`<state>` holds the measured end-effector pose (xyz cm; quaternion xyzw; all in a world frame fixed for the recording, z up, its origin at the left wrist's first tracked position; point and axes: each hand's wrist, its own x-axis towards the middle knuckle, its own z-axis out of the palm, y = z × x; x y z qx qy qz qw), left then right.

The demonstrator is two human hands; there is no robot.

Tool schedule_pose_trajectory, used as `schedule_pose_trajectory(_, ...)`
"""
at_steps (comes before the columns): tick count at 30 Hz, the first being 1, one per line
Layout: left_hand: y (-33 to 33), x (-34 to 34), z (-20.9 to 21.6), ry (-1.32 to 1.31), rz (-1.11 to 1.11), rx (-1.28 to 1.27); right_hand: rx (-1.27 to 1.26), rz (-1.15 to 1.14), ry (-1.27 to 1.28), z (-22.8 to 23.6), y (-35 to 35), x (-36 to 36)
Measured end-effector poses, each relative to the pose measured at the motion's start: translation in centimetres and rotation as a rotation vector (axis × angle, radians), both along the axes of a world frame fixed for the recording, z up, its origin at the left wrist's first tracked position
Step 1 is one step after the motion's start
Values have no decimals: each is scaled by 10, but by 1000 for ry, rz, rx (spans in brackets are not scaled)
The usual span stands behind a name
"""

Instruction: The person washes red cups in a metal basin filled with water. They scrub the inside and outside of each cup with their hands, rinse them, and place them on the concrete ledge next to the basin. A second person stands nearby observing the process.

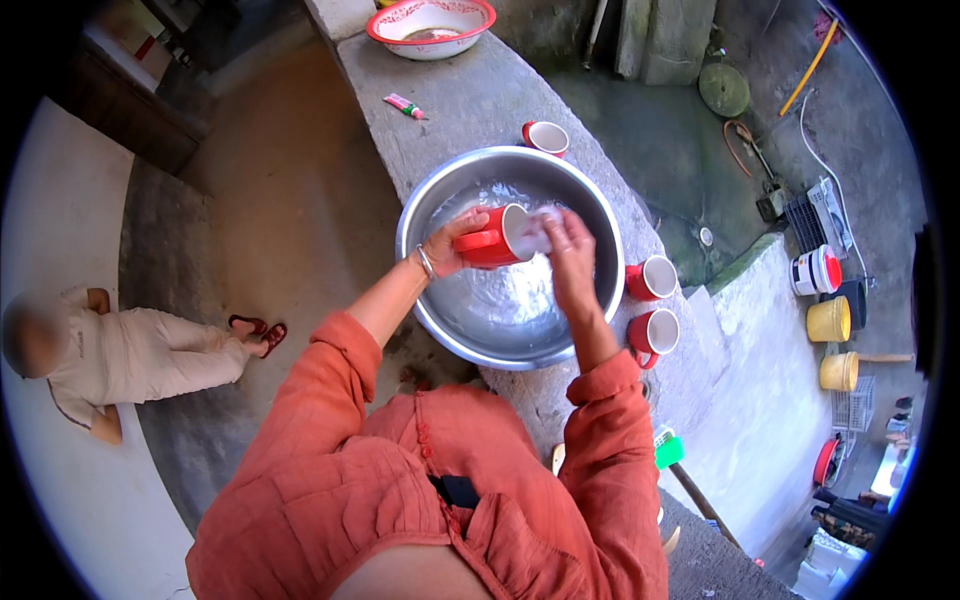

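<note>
My left hand (448, 243) grips a red mug (487, 240) with a white inside, tilted so its mouth faces right. Close to that mouth, my right hand (572, 255) pinches a pale, wet-looking cloth (541, 228). Both hands are above a wide steel basin (410, 215) with water in it. Beyond the basin's far rim stands another red mug (546, 138). To its right, two more sit on the ledge: one red mug (652, 278) farther off and one red mug (654, 335) nearer to me.
The basin rests on a concrete ledge (400, 150). Farther along it lie a pink-green tube (405, 106) and a red-rimmed enamel bowl (440, 45). At far left a person (150, 355) leans against the wall. Yellow buckets (828, 320) and a white bucket (810, 271) stand right.
</note>
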<state>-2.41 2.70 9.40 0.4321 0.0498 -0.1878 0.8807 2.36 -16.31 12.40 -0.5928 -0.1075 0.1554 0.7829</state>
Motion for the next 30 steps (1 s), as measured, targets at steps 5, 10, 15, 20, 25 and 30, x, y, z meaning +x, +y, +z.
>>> schedule_pose_trajectory(5, -3, -1, -9, 127, -20, -159, -566, 280, -590, 9, 14, -32)
schedule_pose_trajectory(10, 8, -5, -2, 172, -148, -284, -635, 428, -677, -11, 4, -33)
schedule_pose_trajectory(15, -34, -13, 0, 24, 293, 61, -131, -141, -23, -15, 51, -37)
schedule_pose_trajectory(20, -19, 10, 21, 47, 458, 409, -468, -93, -920, -31, 49, -45)
schedule_pose_trajectory(25, -25, 9, 15, -40, 658, 645, -169, -63, -337, -32, 54, -61)
schedule_pose_trajectory(30, -39, 4, 3, -78, 854, 609, 41, -310, -11, 2, 70, -44)
